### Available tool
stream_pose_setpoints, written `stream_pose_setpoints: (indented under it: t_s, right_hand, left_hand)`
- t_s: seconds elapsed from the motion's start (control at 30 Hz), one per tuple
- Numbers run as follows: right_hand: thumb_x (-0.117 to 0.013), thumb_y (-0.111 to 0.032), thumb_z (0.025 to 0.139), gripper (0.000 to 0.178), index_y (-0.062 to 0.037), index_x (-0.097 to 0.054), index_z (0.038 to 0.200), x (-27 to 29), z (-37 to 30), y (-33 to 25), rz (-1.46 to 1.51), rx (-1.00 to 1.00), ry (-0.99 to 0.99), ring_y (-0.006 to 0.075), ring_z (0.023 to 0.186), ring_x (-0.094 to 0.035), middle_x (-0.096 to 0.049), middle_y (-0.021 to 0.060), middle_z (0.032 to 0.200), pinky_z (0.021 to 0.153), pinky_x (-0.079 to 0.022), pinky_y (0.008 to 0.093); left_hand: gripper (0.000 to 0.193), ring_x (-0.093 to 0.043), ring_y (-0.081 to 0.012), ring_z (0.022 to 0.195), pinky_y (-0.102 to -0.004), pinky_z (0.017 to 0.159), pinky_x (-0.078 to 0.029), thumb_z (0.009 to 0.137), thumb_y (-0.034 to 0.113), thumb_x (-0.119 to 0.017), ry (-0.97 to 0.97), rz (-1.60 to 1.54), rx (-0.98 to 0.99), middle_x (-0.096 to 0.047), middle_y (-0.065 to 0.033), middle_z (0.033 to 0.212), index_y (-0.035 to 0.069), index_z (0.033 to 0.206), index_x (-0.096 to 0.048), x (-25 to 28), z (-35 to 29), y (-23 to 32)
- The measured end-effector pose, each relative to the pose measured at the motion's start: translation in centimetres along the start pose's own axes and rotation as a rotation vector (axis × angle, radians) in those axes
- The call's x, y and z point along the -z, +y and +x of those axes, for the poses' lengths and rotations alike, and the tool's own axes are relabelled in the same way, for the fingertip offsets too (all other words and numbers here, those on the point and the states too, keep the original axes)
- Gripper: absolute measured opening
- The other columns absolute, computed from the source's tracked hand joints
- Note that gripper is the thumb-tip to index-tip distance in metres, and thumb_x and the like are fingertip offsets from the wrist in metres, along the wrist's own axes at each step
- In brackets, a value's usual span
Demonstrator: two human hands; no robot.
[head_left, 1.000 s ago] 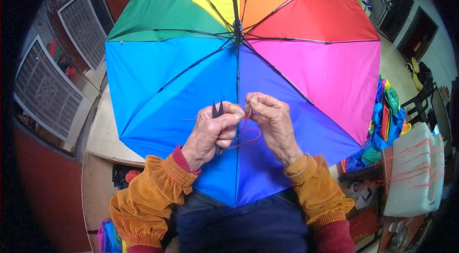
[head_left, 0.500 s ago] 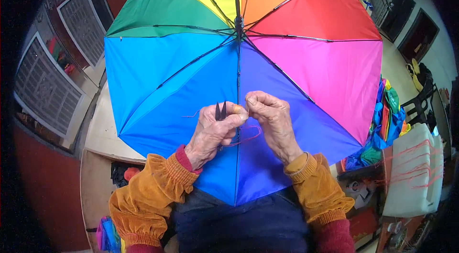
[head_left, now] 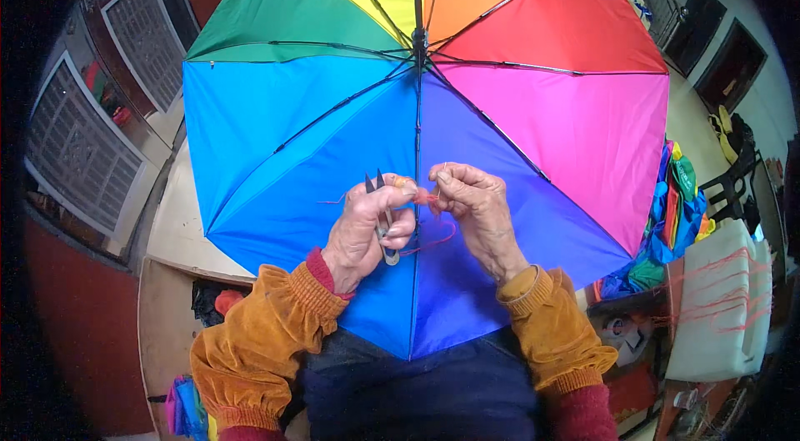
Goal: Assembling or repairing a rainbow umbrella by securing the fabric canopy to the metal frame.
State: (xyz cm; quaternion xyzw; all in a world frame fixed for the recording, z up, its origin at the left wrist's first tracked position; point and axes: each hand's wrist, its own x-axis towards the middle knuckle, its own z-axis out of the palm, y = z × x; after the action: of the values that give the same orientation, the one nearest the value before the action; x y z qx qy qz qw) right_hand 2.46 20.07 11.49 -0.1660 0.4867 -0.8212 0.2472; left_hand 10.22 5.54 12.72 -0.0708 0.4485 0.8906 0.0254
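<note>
An open rainbow-coloured umbrella (head_left: 575, 141) lies with its inside up, its dark ribs and central shaft showing. Over its blue and purple panels, my left hand (head_left: 357, 220) is closed around dark-bladed thread snips (head_left: 385, 228), blades pointing up. Its thumb and forefinger also pinch red thread (head_left: 440, 244), which hangs in a loop below the fingers. My right hand (head_left: 477, 212) is closed in a pinch beside it, and a reddish tuft of thread shows between the two hands. A thin needle-like sliver stands above the right fingertips; I cannot make it out clearly.
On the right, red threads lie across a white plastic stool (head_left: 718, 333). Folded multicoloured umbrella fabric (head_left: 658, 253) is heaped beside it. More coloured fabric (head_left: 187, 409) sits at lower left. A pale tabletop (head_left: 179, 224) shows under the umbrella's left edge.
The snips have tilted in my left hand, and their handle now shows below the fingers. The hands are slightly farther apart, with a reddish thread tuft visible between them.
</note>
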Motion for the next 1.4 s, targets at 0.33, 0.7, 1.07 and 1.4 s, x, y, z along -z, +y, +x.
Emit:
stream_pose_setpoints:
  t_s: [0.33, 0.7, 1.07, 1.4]
  right_hand:
    - [-0.061, -0.014, 0.084, 0.016, 0.0004, -0.062, 0.089, 0.3, 0.2, 0.3, 0.067, 0.004, 0.019, 0.0108, 0.063, -0.052, -0.058, 0.0028, 0.075, 0.061, -0.044, 0.0269]
    - [-0.062, -0.015, 0.083, 0.016, -0.0003, -0.059, 0.089, 1.2, 0.6, 0.0, 0.179, 0.019, 0.073, 0.0115, 0.063, -0.051, -0.056, 0.0031, 0.074, 0.061, -0.044, 0.0287]
    - [-0.061, -0.015, 0.084, 0.015, -0.0006, -0.059, 0.087, 1.6, 0.8, -0.6, 0.241, 0.052, 0.12, 0.0107, 0.064, -0.051, -0.054, 0.0017, 0.073, 0.061, -0.044, 0.028]
    - [-0.058, -0.016, 0.086, 0.014, -0.0044, -0.054, 0.093, 4.0, 1.7, -0.5, 0.214, 0.124, 0.181, 0.0155, 0.071, -0.054, -0.057, 0.0077, 0.093, 0.063, -0.047, 0.0312]
  left_hand:
    - [0.028, -0.033, -0.0049, 0.045, -0.0185, 0.037, -0.023, 0.086, 0.033, -0.058, 0.111, -0.083, 0.06, -0.049, -0.0016, 0.075, 0.006, 0.09, -0.053, -0.2, 0.1, -0.7]
    - [0.019, -0.038, -0.0036, 0.045, -0.0178, 0.036, -0.027, 0.087, 0.021, -0.057, 0.257, 0.261, -0.033, -0.057, -0.0013, 0.082, 0.006, 0.098, -0.055, 2.3, 0.8, -3.0]
    - [0.015, -0.038, -0.0025, 0.044, -0.0185, 0.035, -0.026, 0.083, 0.016, -0.061, 0.017, 0.397, 0.164, -0.054, 0.0006, 0.074, 0.004, 0.091, -0.057, 2.8, 0.9, -4.1]
    - [0.015, -0.026, -0.0018, 0.041, -0.0197, 0.035, -0.018, 0.081, 0.017, -0.064, 0.078, 0.356, 0.087, -0.035, 0.0073, 0.053, 0.006, 0.078, -0.056, 3.2, 0.4, -0.1]
